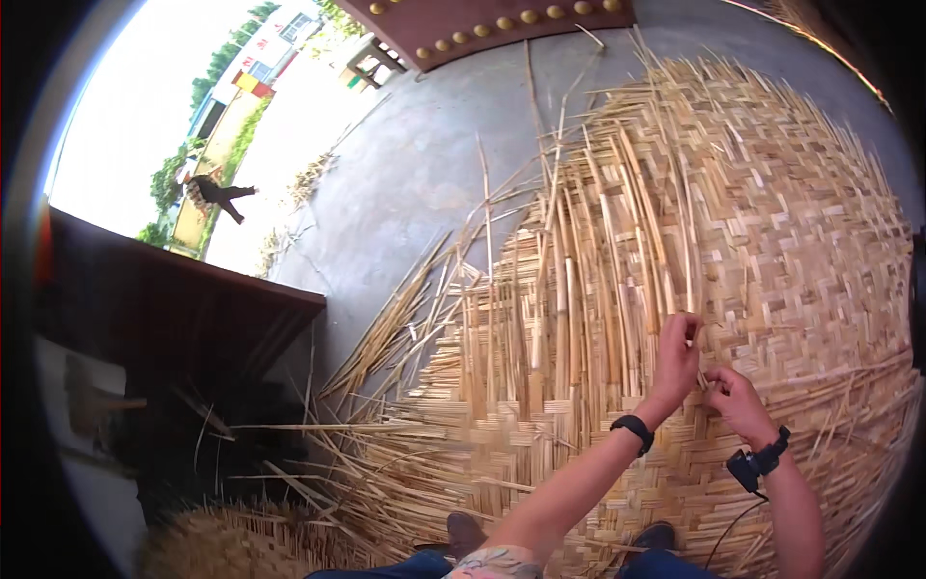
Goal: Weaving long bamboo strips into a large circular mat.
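Observation:
A large woven reed mat [791, 222] spreads beneath me, its right side in a tight diagonal weave. Long split reed strips [569, 318] lie lengthwise over its left part, their ends loose. My left hand [678, 355], with a black band at the wrist, is closed on a reed strip [689, 251] that runs away from me along the edge of the tight weave. Just right of it and a little nearer, my right hand [738, 400] pinches at the lower end of a strip, low against the mat. Its fingertips partly hide that end.
Loose reed strips [386, 328] lie on the grey floor [405, 174] to the left. A dark red studded door [511, 29] stands at the far side, another dark red panel [183, 270] at left. A person [217, 193] is outside. My shoes [466, 533] are on the mat.

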{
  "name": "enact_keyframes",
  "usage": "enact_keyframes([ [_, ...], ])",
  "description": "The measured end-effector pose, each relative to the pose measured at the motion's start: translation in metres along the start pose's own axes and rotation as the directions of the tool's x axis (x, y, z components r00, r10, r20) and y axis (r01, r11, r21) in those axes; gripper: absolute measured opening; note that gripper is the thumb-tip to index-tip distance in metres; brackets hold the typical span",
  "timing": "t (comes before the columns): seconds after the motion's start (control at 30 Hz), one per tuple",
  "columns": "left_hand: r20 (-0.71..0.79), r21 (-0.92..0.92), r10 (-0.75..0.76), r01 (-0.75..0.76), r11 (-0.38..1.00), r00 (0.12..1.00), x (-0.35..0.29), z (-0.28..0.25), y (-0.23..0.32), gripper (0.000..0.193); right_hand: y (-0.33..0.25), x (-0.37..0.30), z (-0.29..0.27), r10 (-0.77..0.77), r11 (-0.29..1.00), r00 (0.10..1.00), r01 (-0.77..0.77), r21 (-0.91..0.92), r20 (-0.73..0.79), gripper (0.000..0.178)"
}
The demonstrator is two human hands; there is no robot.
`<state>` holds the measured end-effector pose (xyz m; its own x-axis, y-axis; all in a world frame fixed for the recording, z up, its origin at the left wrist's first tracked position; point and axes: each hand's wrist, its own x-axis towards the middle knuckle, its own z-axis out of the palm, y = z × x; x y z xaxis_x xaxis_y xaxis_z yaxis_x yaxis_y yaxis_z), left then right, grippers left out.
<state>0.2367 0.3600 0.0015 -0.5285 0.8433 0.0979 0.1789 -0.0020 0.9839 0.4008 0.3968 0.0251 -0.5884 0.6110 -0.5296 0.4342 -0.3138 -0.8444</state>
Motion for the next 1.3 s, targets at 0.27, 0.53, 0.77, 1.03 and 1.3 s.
enact_keyframes([
  [0.27,0.014,-0.166,-0.295,0.293,0.942,0.955,-0.026,-0.048,0.012,0.021,-0.029,0.003,0.041,-0.136,0.981,0.991,0.135,0.137,-0.007,0.014],
  [0.53,0.346,-0.221,-0.416,0.504,0.835,0.841,-0.052,-0.047,0.026,0.020,-0.021,-0.022,0.036,-0.187,0.972,0.982,0.186,0.144,-0.002,0.006],
  [0.77,-0.107,-0.182,-0.384,0.362,0.914,0.917,-0.045,-0.074,-0.018,0.010,-0.025,-0.024,0.038,-0.238,0.928,0.959,0.271,-0.257,0.153,0.010],
  [1.03,-0.155,-0.037,0.057,-0.063,0.997,0.986,0.026,-0.157,0.069,0.034,-0.006,-0.034,0.036,-0.475,0.793,0.880,0.423,-0.438,-0.010,0.012],
  [1.3,0.245,0.481,-0.627,0.469,0.741,0.739,-0.018,-0.133,-0.011,0.030,0.023,0.003,0.014,-0.349,0.921,0.862,0.388,0.037,-0.368,0.023],
])
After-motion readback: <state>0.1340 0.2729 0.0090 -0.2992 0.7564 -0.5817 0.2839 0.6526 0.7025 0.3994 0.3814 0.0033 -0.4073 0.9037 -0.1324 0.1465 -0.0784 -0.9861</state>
